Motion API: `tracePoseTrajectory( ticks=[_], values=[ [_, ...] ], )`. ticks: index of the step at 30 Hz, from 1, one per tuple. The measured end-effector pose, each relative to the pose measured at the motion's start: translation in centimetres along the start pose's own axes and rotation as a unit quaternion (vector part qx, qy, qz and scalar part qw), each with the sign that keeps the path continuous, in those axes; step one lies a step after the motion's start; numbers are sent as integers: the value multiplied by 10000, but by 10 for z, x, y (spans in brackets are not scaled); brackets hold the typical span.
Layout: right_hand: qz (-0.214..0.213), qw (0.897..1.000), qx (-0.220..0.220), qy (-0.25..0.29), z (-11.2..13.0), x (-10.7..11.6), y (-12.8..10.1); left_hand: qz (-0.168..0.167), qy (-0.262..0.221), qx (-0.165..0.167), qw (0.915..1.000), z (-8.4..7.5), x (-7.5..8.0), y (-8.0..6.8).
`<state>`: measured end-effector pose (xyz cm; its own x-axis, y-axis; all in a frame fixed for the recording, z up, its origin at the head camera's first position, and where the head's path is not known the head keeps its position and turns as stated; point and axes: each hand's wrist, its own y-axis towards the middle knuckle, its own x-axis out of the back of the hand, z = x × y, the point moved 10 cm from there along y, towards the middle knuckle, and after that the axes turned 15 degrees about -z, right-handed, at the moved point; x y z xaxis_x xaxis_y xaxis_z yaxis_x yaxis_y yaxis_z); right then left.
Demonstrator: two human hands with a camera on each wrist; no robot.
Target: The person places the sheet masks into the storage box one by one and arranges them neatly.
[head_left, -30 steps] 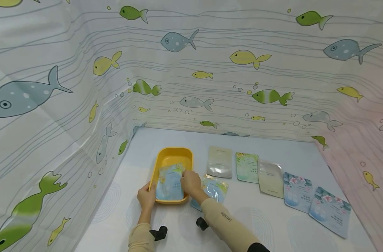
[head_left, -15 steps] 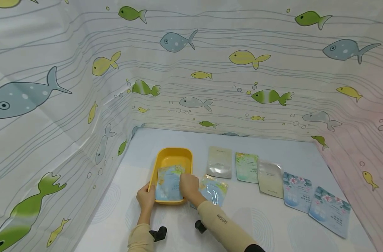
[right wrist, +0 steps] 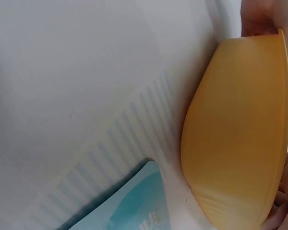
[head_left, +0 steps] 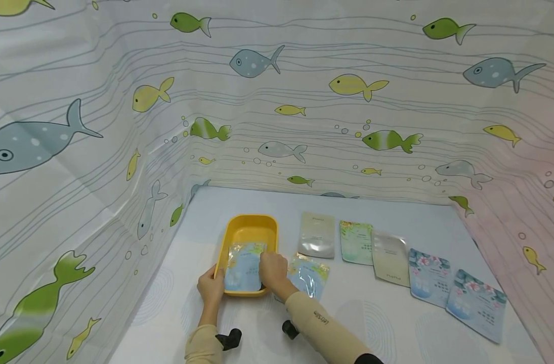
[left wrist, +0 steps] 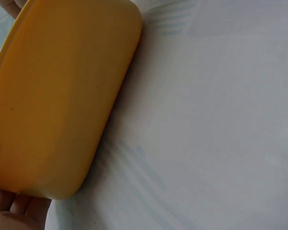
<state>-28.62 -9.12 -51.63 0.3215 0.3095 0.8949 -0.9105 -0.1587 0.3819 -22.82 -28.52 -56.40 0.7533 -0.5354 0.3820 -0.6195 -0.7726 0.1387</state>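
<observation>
- Left hand [head_left: 211, 286] grips yellow tray [head_left: 250, 231] by its left side; we judge, for steadiness.
- Right hand [head_left: 273, 270] pinches blue packet [head_left: 242, 271] at right edge, perhaps controlling its lie.

Fish-print sheet [head_left: 313, 116] (wavy-lined) behind white table [head_left: 377, 318]

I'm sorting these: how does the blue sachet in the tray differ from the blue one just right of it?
The tray sachet lies roughly square to the yellow tray; the table sachet slants. The table sachet shows bright glare streaks, the tray sachet hardly any. Both are blue with yellow patterning.
</observation>
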Motion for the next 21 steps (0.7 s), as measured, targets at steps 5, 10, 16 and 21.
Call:
tracePoseTrajectory(
  ticks=[5, 10, 16, 21],
  values=[
    [51, 9986, -166, 503, -4, 1, 0, -10, 27, -33, 10000, 1, -2, 1],
    [-182, 9841, -420, 1715, -12, 8, -3, -10, 43, -39, 10000, 2, -3, 2],
    [-612, 9377, -560, 3373, -21, 19, -8, 3, 49, -20, 10000, 2, -3, 2],
    [-831, 9029, -740, 4151, -30, 27, -14, -16, 69, 0, 10000, 2, -2, 1]
  ],
)
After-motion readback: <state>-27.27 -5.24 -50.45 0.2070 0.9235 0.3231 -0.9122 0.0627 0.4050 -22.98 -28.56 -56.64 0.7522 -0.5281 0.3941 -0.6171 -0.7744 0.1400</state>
